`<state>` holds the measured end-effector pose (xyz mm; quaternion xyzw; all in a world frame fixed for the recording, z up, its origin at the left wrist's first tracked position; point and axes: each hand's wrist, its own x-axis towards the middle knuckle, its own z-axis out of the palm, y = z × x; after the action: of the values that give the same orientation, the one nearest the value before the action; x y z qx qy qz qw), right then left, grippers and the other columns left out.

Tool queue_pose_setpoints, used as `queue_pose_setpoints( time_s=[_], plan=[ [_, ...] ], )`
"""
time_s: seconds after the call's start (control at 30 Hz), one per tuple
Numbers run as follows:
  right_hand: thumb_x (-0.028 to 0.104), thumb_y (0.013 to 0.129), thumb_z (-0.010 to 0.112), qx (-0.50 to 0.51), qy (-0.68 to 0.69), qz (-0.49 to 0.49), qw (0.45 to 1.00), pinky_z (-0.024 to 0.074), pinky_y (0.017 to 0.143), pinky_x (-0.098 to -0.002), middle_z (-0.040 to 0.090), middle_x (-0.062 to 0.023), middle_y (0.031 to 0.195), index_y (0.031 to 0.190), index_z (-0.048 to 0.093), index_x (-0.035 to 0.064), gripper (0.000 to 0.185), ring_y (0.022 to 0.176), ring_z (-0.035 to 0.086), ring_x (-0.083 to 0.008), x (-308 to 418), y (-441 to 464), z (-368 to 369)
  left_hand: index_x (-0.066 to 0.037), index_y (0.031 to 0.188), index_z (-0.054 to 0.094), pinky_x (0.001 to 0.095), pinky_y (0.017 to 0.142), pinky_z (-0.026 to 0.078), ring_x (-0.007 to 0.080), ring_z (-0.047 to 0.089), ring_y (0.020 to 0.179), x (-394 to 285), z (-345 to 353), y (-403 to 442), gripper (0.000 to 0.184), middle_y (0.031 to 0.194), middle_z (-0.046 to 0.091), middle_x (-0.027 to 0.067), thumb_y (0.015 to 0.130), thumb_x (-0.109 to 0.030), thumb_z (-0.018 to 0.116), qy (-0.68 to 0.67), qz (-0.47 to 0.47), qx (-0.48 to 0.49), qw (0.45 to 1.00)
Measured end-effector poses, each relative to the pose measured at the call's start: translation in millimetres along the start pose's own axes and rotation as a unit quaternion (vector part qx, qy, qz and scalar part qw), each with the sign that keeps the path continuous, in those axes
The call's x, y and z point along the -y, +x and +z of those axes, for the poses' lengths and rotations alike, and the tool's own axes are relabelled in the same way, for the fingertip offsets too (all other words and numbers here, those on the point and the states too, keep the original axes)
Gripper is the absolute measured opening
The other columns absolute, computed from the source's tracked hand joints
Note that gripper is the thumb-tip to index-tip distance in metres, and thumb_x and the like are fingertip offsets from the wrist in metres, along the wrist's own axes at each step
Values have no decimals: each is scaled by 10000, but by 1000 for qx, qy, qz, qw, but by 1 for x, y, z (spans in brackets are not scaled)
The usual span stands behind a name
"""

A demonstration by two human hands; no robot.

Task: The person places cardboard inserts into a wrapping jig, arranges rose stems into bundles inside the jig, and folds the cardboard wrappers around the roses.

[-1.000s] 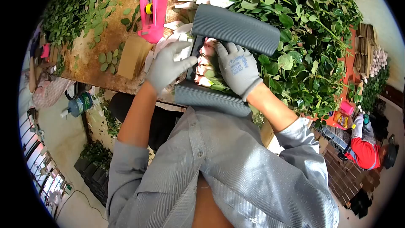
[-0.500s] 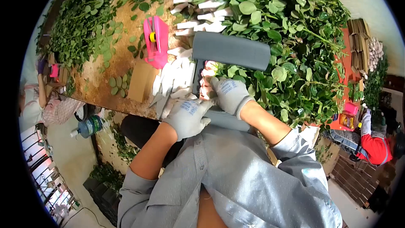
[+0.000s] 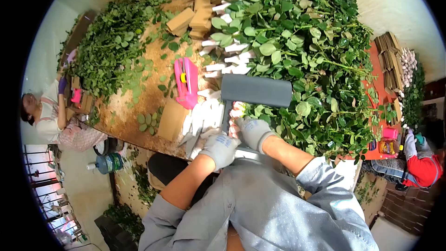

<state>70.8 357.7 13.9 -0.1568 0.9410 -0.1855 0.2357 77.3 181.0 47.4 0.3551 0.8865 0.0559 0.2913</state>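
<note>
Several pale pink roses (image 3: 235,114) lie with their heads in a row inside a dark grey stand (image 3: 255,90) with a wide padded top. My right hand (image 3: 254,132), in a grey printed glove, curls its fingers against the rose heads from the right. My left hand (image 3: 219,151), gloved alike, is closed at the lower left end of the same row; its fingertips are partly hidden. White sleeve-like pieces (image 3: 204,117) are heaped just beyond my left hand. A brown cardboard piece (image 3: 172,121) lies left of them.
A pink tape dispenser (image 3: 186,83) stands on the worn wooden table (image 3: 116,116). Leafy stems (image 3: 306,42) with white-wrapped ends pile up behind and to the right. Folded cardboard (image 3: 181,21) lies at the back. One person (image 3: 51,116) works at far left, another in red (image 3: 425,169) at far right.
The view has shifted, so the table and stand appear lower and slightly farther right. Both my hands stay at the roses, the left one a little closer to the right one.
</note>
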Motion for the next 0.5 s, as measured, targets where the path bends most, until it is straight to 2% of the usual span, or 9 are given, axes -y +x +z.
queue_pose_setpoints(
  time_s=[0.1,0.23,0.37,0.4,0.5],
  plan=[
    [296,969,558,-6,20,-3,1000,552,814,-476,674,-220,1112,1294,523,57,405,968,695,-384,-6,6,10,-185,1136,744,403,967,477,266,684,989,1,11,-2,321,1033,749,87,859,-199,583,15,3,-57,998],
    [345,1004,511,-23,-12,-4,1000,554,825,-465,686,-210,1099,1274,532,61,392,960,700,-377,-6,3,15,-167,1049,744,415,974,469,255,650,1033,-5,16,-11,250,1009,724,72,834,-219,628,38,14,-145,989],
    [373,1008,488,-17,5,-6,1000,554,838,-470,692,-223,1094,1253,555,49,412,970,703,-371,0,-1,5,-146,1011,703,442,1010,439,284,630,1075,-8,25,-14,197,1005,709,82,836,-209,639,56,3,-176,983],
    [380,1017,470,-21,16,-14,1000,554,842,-470,693,-223,1098,1255,558,48,419,970,703,-370,1,-2,2,-151,1004,703,447,997,441,291,627,1072,-8,27,-14,186,991,706,81,837,-203,639,55,9,-202,978],
    [374,1037,430,-17,15,-22,999,557,837,-476,694,-220,1086,1235,570,41,413,959,706,-369,-1,1,4,-126,941,680,450,953,449,284,629,1044,-5,29,-12,151,964,699,92,807,-189,651,55,14,-187,981]
  ],
)
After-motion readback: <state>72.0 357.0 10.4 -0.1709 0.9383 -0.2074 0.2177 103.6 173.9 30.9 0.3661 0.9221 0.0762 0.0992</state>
